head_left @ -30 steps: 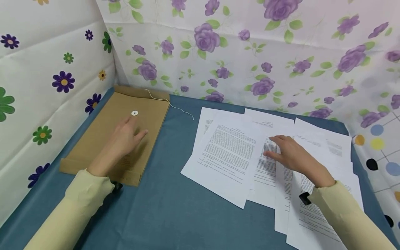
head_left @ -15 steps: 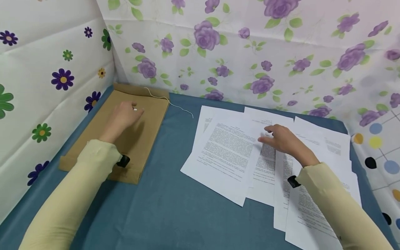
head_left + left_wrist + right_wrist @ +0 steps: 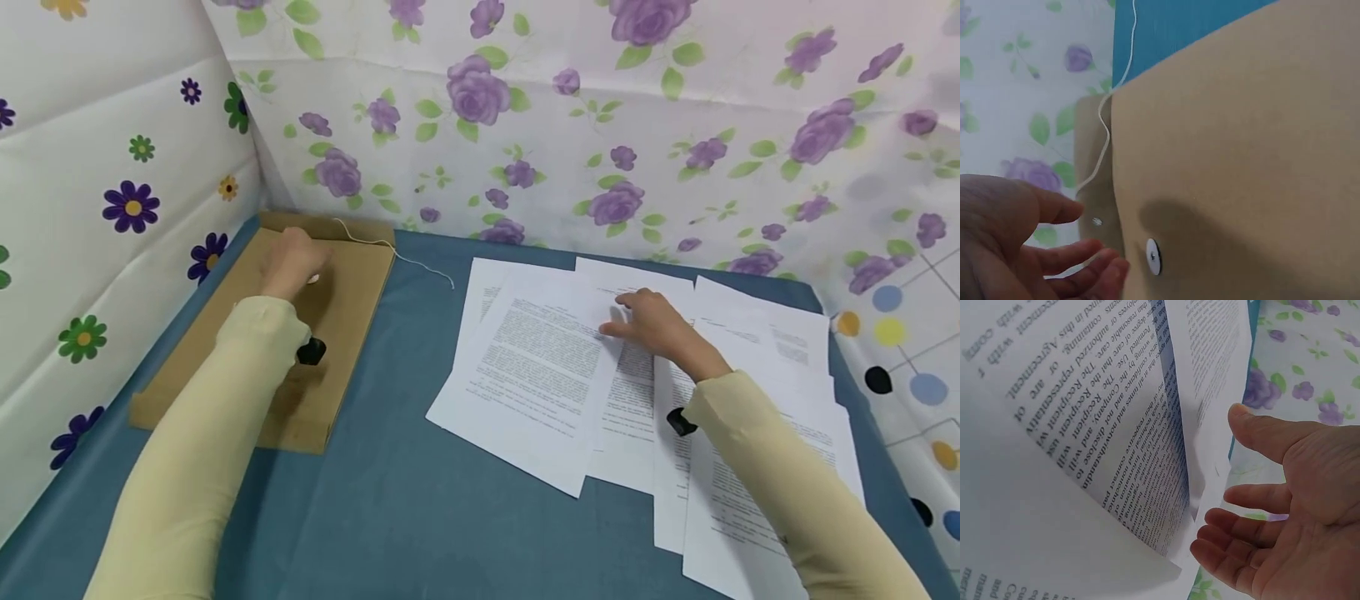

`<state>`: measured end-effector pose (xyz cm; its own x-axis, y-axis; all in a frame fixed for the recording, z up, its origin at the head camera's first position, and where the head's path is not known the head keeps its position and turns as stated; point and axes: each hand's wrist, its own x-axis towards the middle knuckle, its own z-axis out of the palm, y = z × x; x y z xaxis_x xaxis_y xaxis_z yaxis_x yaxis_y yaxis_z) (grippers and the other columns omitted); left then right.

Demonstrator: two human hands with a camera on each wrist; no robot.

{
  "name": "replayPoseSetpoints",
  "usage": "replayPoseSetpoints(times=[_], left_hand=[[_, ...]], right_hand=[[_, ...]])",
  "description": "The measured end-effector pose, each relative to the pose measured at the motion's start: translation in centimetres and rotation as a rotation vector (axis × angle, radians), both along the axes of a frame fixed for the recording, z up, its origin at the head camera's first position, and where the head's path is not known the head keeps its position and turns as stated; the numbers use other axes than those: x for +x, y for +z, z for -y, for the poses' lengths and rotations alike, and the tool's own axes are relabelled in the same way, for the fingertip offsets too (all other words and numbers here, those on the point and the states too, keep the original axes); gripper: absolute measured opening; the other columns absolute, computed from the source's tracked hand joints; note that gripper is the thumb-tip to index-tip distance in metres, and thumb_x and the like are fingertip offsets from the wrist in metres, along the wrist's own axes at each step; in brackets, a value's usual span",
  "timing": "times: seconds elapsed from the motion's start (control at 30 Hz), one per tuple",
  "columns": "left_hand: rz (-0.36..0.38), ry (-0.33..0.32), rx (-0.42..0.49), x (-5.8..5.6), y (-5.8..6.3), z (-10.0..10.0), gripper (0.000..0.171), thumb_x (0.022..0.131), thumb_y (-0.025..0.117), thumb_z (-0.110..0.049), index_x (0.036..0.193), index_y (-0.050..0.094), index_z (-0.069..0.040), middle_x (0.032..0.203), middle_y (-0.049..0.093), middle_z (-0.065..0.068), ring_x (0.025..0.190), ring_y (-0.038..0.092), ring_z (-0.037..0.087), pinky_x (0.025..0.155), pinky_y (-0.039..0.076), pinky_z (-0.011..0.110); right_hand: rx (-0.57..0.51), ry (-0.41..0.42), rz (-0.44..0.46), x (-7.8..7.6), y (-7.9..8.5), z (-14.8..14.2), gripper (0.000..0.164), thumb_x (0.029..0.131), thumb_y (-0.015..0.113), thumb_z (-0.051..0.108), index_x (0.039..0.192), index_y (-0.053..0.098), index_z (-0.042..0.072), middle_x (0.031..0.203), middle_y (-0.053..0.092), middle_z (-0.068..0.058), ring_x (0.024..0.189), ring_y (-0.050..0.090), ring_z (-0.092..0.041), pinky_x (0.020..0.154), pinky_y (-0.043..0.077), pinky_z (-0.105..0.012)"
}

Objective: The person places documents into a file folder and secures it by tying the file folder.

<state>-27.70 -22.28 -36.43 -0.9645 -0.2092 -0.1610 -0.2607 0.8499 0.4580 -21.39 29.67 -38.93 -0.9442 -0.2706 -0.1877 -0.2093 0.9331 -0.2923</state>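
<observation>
A brown string-tie envelope lies at the left of the table, its flap at the far end. My left hand hovers over its upper part, fingers loosely bent and apart in the left wrist view, holding nothing. Close to those fingers is the white button; a thin white string trails from the flap. On the right, several printed sheets lie overlapping. Above them is my right hand, thumb and fingers spread with nothing between them in the right wrist view.
A blue cloth covers the table. Behind it hangs a purple-flowered white sheet, with another flowered sheet along the left side. A dotted cloth borders the right edge.
My left hand has moved up the envelope, past the button toward the flap. My right hand has drifted left and slightly away from me over the papers. Envelope and sheets stay put.
</observation>
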Motion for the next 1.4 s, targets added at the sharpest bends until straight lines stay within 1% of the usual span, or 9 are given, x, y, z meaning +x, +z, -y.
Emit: replayPoseSetpoints(times=[0.13, 0.3, 0.37, 0.43, 0.53, 0.63, 0.9, 1.17, 1.4], left_hand=[[-0.017, 0.085, 0.024, -0.8, -0.9, 0.6, 0.035, 0.103, 0.046, -0.027, 0.078, 0.054, -0.004, 0.063, 0.053, 0.009, 0.057, 0.053, 0.026, 0.052, 0.042, 0.038], [0.006, 0.132, -0.006, -1.7, -1.8, 1.3, 0.044, 0.106, 0.045, -0.037, 0.085, 0.062, -0.001, 0.062, 0.062, 0.010, 0.061, 0.061, 0.029, 0.055, 0.046, 0.041], [0.012, 0.147, -0.033, -2.1, -2.1, 1.4, 0.050, 0.106, 0.044, -0.039, 0.091, 0.064, 0.003, 0.073, 0.067, 0.017, 0.070, 0.063, 0.033, 0.059, 0.048, 0.041], [0.031, 0.162, -0.064, -2.6, -2.3, 1.4, 0.058, 0.107, 0.041, -0.042, 0.106, 0.064, 0.012, 0.095, 0.068, 0.028, 0.088, 0.064, 0.041, 0.070, 0.051, 0.045], [0.076, 0.185, -0.099, -3.2, -2.8, 0.9, 0.072, 0.107, 0.038, -0.046, 0.134, 0.051, 0.019, 0.131, 0.052, 0.041, 0.118, 0.051, 0.051, 0.094, 0.047, 0.054], [0.116, 0.212, -0.093, -3.7, -3.3, 0.0, 0.085, 0.106, 0.036, -0.052, 0.147, 0.032, 0.023, 0.146, 0.034, 0.044, 0.132, 0.037, 0.054, 0.106, 0.039, 0.060], [0.163, 0.276, -0.117, -5.0, -3.9, -2.3, 0.096, 0.104, 0.032, -0.062, 0.154, 0.018, 0.020, 0.152, 0.022, 0.046, 0.138, 0.027, 0.056, 0.111, 0.030, 0.062], [0.229, 0.301, -0.105, -5.7, -3.7, -3.3, 0.107, 0.101, 0.030, -0.067, 0.153, -0.001, 0.021, 0.156, 0.000, 0.050, 0.146, 0.003, 0.064, 0.117, 0.011, 0.069], [0.312, 0.317, -0.068, -6.5, -3.5, -3.7, 0.098, 0.100, 0.028, -0.055, 0.152, -0.010, 0.020, 0.155, -0.012, 0.050, 0.145, -0.006, 0.066, 0.118, 0.005, 0.069]], right_hand=[[0.014, -0.005, 0.011, -0.4, -0.6, 0.6, 0.075, 0.095, 0.074, 0.037, 0.143, 0.049, -0.015, 0.139, 0.051, -0.038, 0.131, 0.046, -0.052, 0.110, 0.036, -0.061], [0.022, 0.003, -0.001, -0.9, -0.6, 1.5, 0.076, 0.093, 0.076, 0.038, 0.142, 0.051, -0.015, 0.139, 0.052, -0.037, 0.131, 0.045, -0.052, 0.109, 0.036, -0.061], [0.029, 0.001, -0.005, -1.1, -0.6, 1.9, 0.078, 0.092, 0.077, 0.040, 0.142, 0.051, -0.014, 0.139, 0.052, -0.037, 0.131, 0.044, -0.052, 0.109, 0.037, -0.062], [0.037, -0.006, -0.004, -1.1, -0.6, 2.1, 0.081, 0.090, 0.078, 0.043, 0.142, 0.052, -0.013, 0.140, 0.051, -0.036, 0.131, 0.044, -0.052, 0.108, 0.037, -0.062], [0.065, -0.017, 0.000, -0.9, -0.8, 2.2, 0.084, 0.088, 0.079, 0.047, 0.142, 0.052, -0.013, 0.142, 0.050, -0.035, 0.131, 0.044, -0.051, 0.109, 0.037, -0.062], [0.092, -0.023, -0.002, -0.7, -1.0, 1.9, 0.085, 0.088, 0.080, 0.047, 0.141, 0.053, -0.013, 0.143, 0.050, -0.035, 0.131, 0.044, -0.051, 0.110, 0.036, -0.061], [0.095, -0.052, -0.013, -0.4, -1.2, 1.3, 0.087, 0.084, 0.083, 0.044, 0.143, 0.051, -0.012, 0.139, 0.052, -0.034, 0.127, 0.047, -0.048, 0.108, 0.038, -0.061], [0.093, -0.086, 0.006, -0.6, -1.3, 1.4, 0.092, 0.082, 0.085, 0.049, 0.141, 0.052, -0.013, 0.128, 0.057, -0.033, 0.119, 0.051, -0.048, 0.101, 0.042, -0.060], [0.078, -0.137, 0.051, -0.9, -1.1, 1.8, 0.093, 0.082, 0.086, 0.046, 0.145, 0.049, -0.011, 0.137, 0.052, -0.033, 0.127, 0.048, -0.047, 0.103, 0.042, -0.063]])
